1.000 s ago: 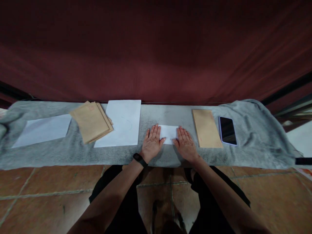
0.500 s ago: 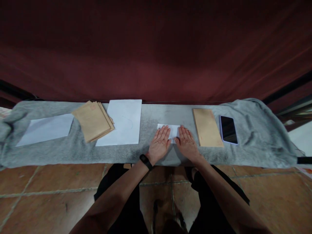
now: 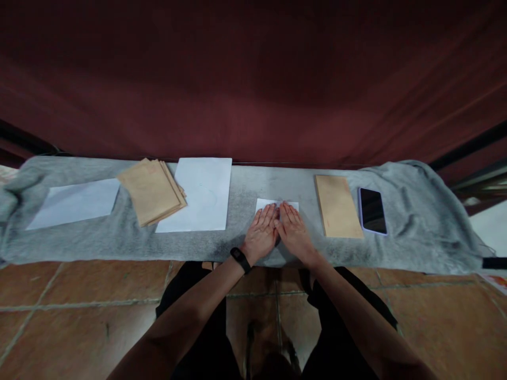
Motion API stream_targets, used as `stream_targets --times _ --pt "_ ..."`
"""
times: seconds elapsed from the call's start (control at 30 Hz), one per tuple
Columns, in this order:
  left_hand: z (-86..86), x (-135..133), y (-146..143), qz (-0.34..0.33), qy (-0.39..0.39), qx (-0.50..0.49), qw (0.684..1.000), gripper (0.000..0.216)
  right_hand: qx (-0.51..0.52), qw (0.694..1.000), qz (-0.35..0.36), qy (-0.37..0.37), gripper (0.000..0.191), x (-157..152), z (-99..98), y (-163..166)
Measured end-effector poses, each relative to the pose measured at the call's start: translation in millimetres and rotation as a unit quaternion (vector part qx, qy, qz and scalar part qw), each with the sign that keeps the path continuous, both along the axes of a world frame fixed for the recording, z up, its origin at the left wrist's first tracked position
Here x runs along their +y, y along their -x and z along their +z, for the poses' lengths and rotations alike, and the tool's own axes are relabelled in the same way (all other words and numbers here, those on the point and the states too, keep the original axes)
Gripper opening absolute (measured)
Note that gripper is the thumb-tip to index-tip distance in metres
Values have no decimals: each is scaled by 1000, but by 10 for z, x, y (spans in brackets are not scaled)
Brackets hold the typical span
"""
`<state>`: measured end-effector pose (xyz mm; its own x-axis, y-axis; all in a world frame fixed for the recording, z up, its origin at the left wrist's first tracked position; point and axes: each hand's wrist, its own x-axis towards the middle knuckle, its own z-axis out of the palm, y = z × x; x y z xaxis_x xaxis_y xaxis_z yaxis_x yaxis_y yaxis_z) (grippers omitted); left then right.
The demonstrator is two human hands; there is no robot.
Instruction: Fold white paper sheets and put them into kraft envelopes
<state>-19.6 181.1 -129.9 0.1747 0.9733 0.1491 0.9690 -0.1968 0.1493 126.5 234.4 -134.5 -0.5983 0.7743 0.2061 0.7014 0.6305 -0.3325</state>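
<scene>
A small folded white paper (image 3: 264, 202) lies flat on the grey cloth in front of me, mostly covered by my hands. My left hand (image 3: 260, 230) rests palm down on its left part, fingers stretched out. Beside it, my right hand (image 3: 293, 228) lies flat too, its thumb side up against the left hand near the paper's middle. Only the paper's top edge and right corner show. To the right of the hands is a stack of brown envelopes (image 3: 339, 207).
A purple-edged phone (image 3: 372, 211) lies right of the envelopes. Leftward are a white sheet (image 3: 204, 195), a fanned pile of brown envelopes (image 3: 152, 192) overlapping it, and another folded white sheet (image 3: 77, 202). Grey cloth (image 3: 130, 245) covers the narrow bench; a dark red curtain (image 3: 253, 121) hangs behind.
My right hand has slid left across the paper and now meets the left hand, uncovering the paper's upper right corner. My left hand has stayed almost in place.
</scene>
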Motion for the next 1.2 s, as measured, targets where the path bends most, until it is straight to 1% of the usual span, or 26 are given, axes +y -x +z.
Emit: stream_targets --times 0.07,0.17,0.3,0.57,0.77,0.93,1.2 --pt "3 0 7 -9 3 9 1000 63 3 1000 16 11 65 -39 -9 86" --pt "23 -4 16 -12 3 10 1000 65 -1 1000 3 11 66 -66 -31 141" --pt "39 -9 17 -2 2 -9 1000 63 -14 1000 -9 -3 64 -40 -60 105" --pt "7 -10 76 17 -3 -25 1000 59 -32 999 -10 -28 61 -8 -96 53" --pt "36 32 200 68 12 -15 998 58 -33 998 -31 -45 64 13 -102 25" --pt "54 59 260 102 29 -1 994 64 -31 997 -45 -61 65 23 -114 -21" --pt "40 29 288 136 7 -1 991 67 -39 994 -67 -81 67 39 -111 -148"
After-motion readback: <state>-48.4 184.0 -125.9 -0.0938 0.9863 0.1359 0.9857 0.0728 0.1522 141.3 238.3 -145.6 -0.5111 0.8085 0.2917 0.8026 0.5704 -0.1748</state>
